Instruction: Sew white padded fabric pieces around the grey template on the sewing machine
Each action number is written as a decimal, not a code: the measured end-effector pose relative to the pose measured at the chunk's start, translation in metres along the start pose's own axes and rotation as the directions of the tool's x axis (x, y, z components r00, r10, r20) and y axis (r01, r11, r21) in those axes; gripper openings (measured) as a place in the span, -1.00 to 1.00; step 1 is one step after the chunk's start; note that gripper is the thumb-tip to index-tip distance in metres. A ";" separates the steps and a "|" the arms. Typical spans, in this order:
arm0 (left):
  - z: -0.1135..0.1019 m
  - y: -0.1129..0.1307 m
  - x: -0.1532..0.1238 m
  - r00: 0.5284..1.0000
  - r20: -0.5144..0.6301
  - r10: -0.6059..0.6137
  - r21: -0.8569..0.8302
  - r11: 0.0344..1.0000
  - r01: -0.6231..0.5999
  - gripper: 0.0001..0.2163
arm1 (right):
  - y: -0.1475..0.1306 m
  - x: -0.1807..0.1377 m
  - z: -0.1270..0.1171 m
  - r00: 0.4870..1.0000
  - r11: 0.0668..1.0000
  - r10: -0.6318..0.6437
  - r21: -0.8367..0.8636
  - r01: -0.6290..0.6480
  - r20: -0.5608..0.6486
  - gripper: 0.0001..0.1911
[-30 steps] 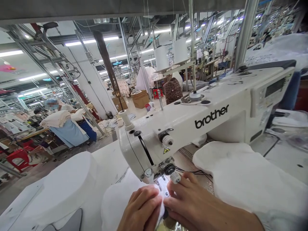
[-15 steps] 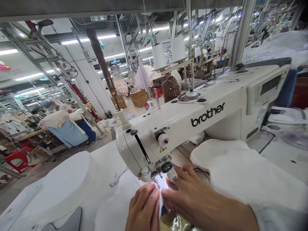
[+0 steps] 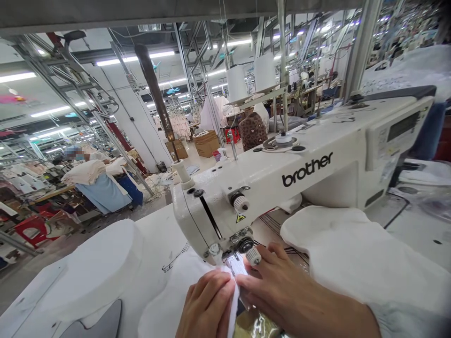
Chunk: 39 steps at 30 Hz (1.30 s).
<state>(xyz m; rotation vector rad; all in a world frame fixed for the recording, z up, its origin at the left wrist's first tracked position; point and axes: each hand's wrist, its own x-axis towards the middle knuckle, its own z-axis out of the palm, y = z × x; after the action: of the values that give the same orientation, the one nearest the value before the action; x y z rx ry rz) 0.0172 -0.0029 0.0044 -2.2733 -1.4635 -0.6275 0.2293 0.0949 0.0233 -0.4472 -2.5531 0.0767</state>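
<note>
A white sewing machine (image 3: 306, 176) stands in front of me, its lit needle area (image 3: 235, 266) low at the head. White fabric (image 3: 169, 293) lies left of the needle, and one folded edge runs toward the presser foot. My left hand (image 3: 207, 303) is closed on this edge just in front of the foot, fingers bent over it. My right hand (image 3: 282, 286) is closed just right of the needle, its thumb tip at the same fabric edge. Its fingertips are partly hidden behind a white ribbed knob (image 3: 252, 256).
A stack of white pieces (image 3: 95, 267) lies on the table at left, beside a grey flat shape (image 3: 100, 321). More white fabric (image 3: 352, 253) rests at right under the machine arm. Thread cones (image 3: 265, 72) stand behind. A person (image 3: 79, 154) is far left.
My left hand has shifted slightly left and down along the fabric edge, its fingers flatter. My right hand stays nearly in place. The whole view has shifted a little.
</note>
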 end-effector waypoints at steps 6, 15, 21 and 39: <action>0.015 0.004 -0.006 0.997 -0.079 -0.015 0.088 0.996 0.022 -0.75 | -0.002 0.002 0.000 0.999 0.999 -0.029 0.036 0.028 0.013 -0.92; 0.030 0.026 -0.008 0.955 -0.176 -0.240 0.070 0.964 0.255 -0.74 | 0.000 -0.001 0.001 0.993 0.996 -0.062 0.073 0.055 0.100 -0.91; 0.023 0.024 -0.007 0.958 -0.117 -0.263 0.162 0.946 0.280 -0.68 | 0.001 -0.003 0.001 0.994 0.993 -0.068 0.101 0.059 0.090 -0.92; 0.029 0.035 -0.005 0.937 -0.194 -0.291 0.238 0.913 0.333 -0.73 | 0.002 -0.005 0.009 0.996 0.992 -0.047 0.123 0.038 0.071 -0.89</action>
<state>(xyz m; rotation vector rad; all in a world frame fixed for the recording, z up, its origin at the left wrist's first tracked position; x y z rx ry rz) 0.0528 -0.0054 -0.0244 -1.7616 -1.7341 -0.6358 0.2293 0.0953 0.0124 -0.3484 -2.6117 0.2352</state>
